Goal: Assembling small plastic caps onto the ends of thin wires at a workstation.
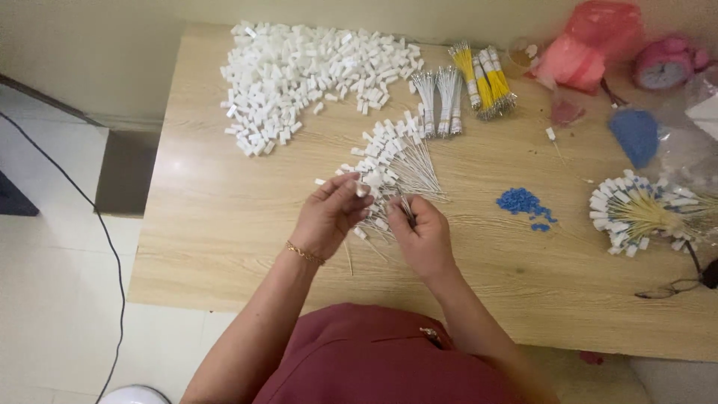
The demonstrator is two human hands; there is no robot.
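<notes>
Left hand fingertips pinched on small white block, frame centre. Right hand clamped on thin wire, long axis pointing upward-left toward the block.

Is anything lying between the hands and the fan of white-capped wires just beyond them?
Nothing visible does. The left hand pinches a small white cap and the right hand holds a thin wire. Both hands sit right at the near edge of the fan of white-capped wires, with nothing between them.

The pink alarm clock is blurred and edge-cropped, and the right hand hides the gripped wire's lower end.
</notes>
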